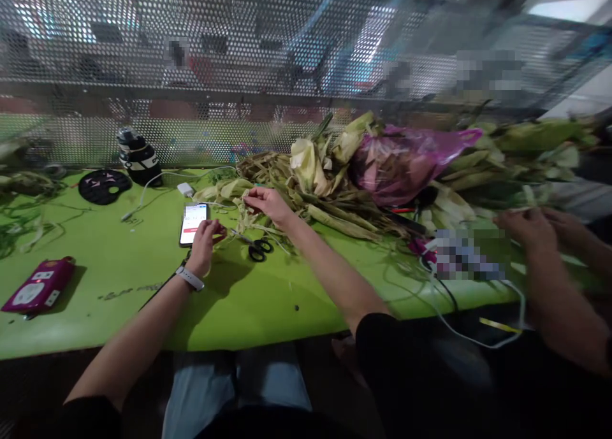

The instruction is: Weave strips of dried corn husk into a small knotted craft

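My right hand point(268, 204) reaches to the near left edge of a pile of corn husks point(344, 217), its fingertips pinched on a pale, shredded corn husk point(245, 217). Lower and to the left, my left hand point(204, 243) is closed with curled fingers beside a lit phone point(187, 227). Whatever sits between those fingers is too small to make out. Black-handled scissors point(258, 250) lie on the green table point(229, 318) between my two forearms, their blades pointing toward the husk scraps.
A pink plastic bag point(406, 162) rests on the husks. Along the back stand a black bottle point(138, 158) and a black fan-shaped piece point(104, 187), before a perforated metal screen point(215, 57). A magenta box point(41, 286) lies at left. Another person's hands point(528, 230) work at right near cables.
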Demonstrator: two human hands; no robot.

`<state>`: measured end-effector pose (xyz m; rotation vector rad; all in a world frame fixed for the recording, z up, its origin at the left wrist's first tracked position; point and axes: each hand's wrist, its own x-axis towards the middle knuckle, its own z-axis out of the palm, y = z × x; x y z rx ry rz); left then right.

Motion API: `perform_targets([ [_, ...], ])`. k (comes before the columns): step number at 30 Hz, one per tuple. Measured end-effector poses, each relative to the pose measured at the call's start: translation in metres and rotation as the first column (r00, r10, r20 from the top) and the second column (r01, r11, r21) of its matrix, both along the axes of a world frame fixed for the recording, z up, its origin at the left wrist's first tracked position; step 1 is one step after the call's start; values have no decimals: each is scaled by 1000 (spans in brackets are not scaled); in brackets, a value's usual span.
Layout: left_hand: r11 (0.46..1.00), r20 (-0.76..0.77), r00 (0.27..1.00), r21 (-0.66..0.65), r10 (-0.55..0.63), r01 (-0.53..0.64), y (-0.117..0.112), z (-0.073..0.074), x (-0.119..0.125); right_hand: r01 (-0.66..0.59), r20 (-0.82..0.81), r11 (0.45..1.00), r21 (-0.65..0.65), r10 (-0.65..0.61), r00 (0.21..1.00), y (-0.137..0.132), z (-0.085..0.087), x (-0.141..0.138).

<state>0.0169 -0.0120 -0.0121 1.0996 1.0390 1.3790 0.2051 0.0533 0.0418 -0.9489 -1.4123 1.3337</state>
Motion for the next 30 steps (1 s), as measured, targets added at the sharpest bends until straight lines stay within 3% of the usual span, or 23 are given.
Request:
perform_targets([
  [5,980,-6,980,-30,-197,197,3,5,-3,-75,100,997,20,73,992,-14,-18,-25],
  [9,987,18,988,-44,-154,155,2,4,-1,70,267,977,201,-123,956,-26,-21,-14],
  [11,990,17,991,-41,-136,136,2,6,-1,46,522,951,306,-208,827,-35,-21,1],
  [13,991,9,991,-32,-132,132,1,8,-2,-86,781,961,263,-160,603,-47,-23,13],
  [15,991,-14,991,-19,-130,129,0,9,-2,-171,909,966,196,-114,401,-57,-29,18],
  [17,992,-51,990,-2,-130,130,-1,10,-2,-187,947,962,198,-138,291,-64,-35,17],
  [19,992,-80,989,14,-121,123,-1,10,-2,-170,953,962,215,-169,253,-66,-41,14],
  [25,993,-126,989,83,-71,82,0,10,-2,-132,941,975,179,-131,313,-58,-46,26],
  [27,993,-120,991,85,-67,77,0,10,-3,-103,906,991,89,-37,421,-55,-43,36],
  [30,992,-104,992,99,-74,84,1,8,-3,-55,675,990,-134,131,726,-52,-37,50],
])
